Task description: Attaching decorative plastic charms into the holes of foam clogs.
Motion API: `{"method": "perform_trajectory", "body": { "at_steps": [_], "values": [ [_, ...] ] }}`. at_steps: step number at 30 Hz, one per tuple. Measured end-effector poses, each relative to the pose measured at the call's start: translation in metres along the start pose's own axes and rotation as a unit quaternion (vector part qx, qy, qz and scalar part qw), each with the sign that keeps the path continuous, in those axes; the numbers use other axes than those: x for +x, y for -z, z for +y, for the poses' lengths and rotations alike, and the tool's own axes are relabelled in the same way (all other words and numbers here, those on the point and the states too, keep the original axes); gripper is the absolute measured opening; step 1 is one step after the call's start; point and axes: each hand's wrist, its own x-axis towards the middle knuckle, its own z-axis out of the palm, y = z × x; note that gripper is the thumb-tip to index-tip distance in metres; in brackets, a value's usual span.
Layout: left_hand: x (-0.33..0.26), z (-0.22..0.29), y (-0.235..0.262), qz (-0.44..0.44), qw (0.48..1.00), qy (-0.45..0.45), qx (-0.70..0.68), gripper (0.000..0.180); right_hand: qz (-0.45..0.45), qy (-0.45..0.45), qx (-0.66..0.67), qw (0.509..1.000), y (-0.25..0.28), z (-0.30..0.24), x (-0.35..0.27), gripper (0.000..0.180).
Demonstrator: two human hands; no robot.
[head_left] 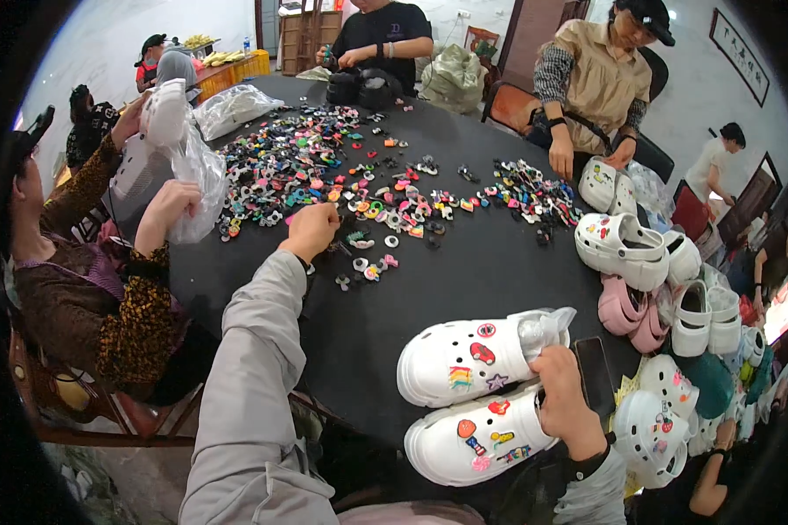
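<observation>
My right hand (565, 394) grips a pair of white clogs at their openings, low over the near edge of the table. Colourful charms sit in the holes of the upper clog (429, 350) and the lower clog (442, 451). Clear plastic (547, 328) fills the opening of the upper one. Stretched forward, my left hand (313, 232) is closed at the near side of a spread of loose shoe charms (280, 166). Whatever its fingers hold is hidden. A few charms (372, 271) lie just to its right.
A dark phone (594, 376) lies beside the clogs. More white clogs (626, 254) and pink clogs (623, 306) crowd the right edge of the black table (368, 350). At left, a person (87, 289) holds a white clog (164, 114) and plastic. Other people work across the table.
</observation>
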Motion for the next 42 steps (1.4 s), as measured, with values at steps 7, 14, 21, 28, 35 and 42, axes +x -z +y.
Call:
{"method": "perform_trajectory", "body": {
  "at_steps": [7, 14, 21, 28, 35, 42],
  "values": [
    [-0.006, 0.01, 0.005, 0.009, 0.998, -0.052, -0.025, 0.01, 0.004, -0.006, 0.007, 1.0, 0.002, -0.003, 0.002, 0.046],
    [-0.037, 0.058, 0.023, 0.042, 0.974, -0.18, -0.132, 0.009, 0.004, -0.008, 0.01, 1.0, 0.002, -0.003, 0.002, 0.051],
    [-0.093, 0.108, 0.044, -0.104, 0.954, -0.207, -0.189, 0.013, 0.01, 0.0, 0.003, 1.0, 0.001, -0.002, 0.0, 0.053],
    [-0.111, 0.109, 0.036, -0.261, 0.942, -0.144, -0.155, 0.019, 0.02, 0.0, 0.006, 1.0, 0.0, -0.001, -0.001, 0.055],
    [-0.105, 0.121, 0.043, -0.286, 0.929, -0.118, -0.202, 0.02, 0.022, -0.006, 0.021, 1.0, 0.002, -0.002, 0.0, 0.054],
    [-0.103, 0.157, 0.061, -0.367, 0.834, -0.146, -0.385, 0.021, 0.021, -0.016, 0.029, 0.999, 0.002, -0.003, 0.0, 0.052]
  ]
}}
